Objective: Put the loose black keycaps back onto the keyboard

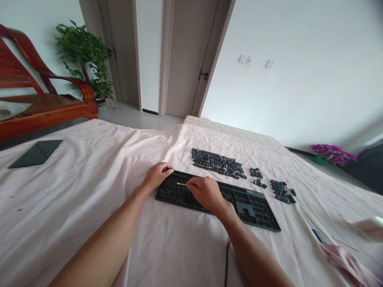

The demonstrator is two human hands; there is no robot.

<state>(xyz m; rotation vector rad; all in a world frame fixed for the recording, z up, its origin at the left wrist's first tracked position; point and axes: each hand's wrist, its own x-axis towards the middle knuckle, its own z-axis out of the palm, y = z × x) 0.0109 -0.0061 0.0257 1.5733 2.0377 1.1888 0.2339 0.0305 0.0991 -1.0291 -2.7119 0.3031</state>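
Observation:
A black keyboard (pixel 251 205) with its keycaps taken off lies on a pink sheet (pixel 89 191). My left hand (pixel 157 175) rests on the keyboard's far left corner, fingers curled over its edge. My right hand (pixel 205 193) is over the keyboard's left half, pinching a thin cotton swab (pixel 181 184) whose tip points left at the bare key sockets. Several loose keycaps (pixel 217 162) lie in rows just beyond the keyboard. Smaller groups of keycaps (pixel 281 191) lie to the right.
A dark flat pad (pixel 37 153) lies at the far left of the sheet. A keyboard cable (pixel 226 259) runs toward me. Thin sticks (pixel 318 225), a pink cloth (pixel 348 261) and a pale box (pixel 371 228) are at the right. A wooden chair (pixel 42 99) stands behind.

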